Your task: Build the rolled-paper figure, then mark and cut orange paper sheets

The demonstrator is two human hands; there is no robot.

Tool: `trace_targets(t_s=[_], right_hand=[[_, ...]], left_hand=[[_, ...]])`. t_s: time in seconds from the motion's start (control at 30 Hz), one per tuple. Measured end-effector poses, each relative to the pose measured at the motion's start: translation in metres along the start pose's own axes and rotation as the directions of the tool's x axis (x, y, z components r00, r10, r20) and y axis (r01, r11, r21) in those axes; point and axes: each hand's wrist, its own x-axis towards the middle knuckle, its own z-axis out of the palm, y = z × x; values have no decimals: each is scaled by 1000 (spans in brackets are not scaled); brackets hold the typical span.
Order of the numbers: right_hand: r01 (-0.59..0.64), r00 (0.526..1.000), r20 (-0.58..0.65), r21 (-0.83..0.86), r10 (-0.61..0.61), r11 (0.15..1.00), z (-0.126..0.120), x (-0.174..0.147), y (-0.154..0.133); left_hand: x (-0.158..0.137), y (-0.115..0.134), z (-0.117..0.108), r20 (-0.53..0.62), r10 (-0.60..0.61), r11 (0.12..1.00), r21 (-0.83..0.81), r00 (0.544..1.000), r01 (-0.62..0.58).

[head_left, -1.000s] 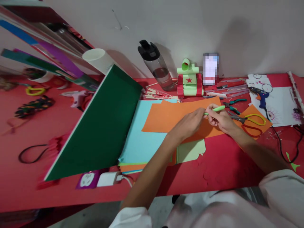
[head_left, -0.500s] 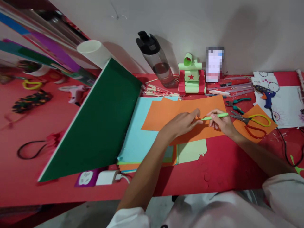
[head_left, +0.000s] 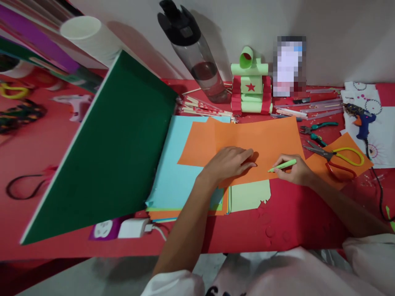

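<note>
An orange sheet of paper (head_left: 259, 133) lies across a stack of coloured sheets (head_left: 173, 176) with light blue on top. My left hand (head_left: 230, 164) rests flat on the orange sheet, fingers stretched out to the right. In my right hand (head_left: 294, 169) is a light green pen (head_left: 285, 165), pinched between thumb and fingers. Its tip points left, at the orange sheet near the lower right edge; whether it touches cannot be made out. Under the sheet's lower edge a pale green piece of paper (head_left: 248, 196) with a ragged corner sticks out.
Left of the stack stands a tilted green board (head_left: 114, 152). Behind are a water bottle (head_left: 200, 61), a green and red paper model (head_left: 251, 88) and a blurred phone (head_left: 288, 68). Scissors (head_left: 331, 155), pliers (head_left: 317, 128) and a blue glue gun (head_left: 364, 123) lie to the right.
My right hand with the pen has moved down toward the sheet's lower edge, away from my left fingertips. My left hand stays on the sheet. The view has shifted slightly closer.
</note>
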Motion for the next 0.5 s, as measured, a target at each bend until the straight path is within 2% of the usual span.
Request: trace_targets(t_s=[0.2,0.3,0.5], right_hand=[[27,1000,9,-27,-27,999,1,-1,0],[14,1000,-10,-28,-14,1000,1,-1,-1],[-10,999,34,-3,10,1000,0,-1,-3]], left_hand=[[-1,-5,10,-67,71,997,26,995,-70],[-1,-5,11,-89,79,997,0,993,-79],[-1,-7,13,-95,75,997,-20,993,-77]])
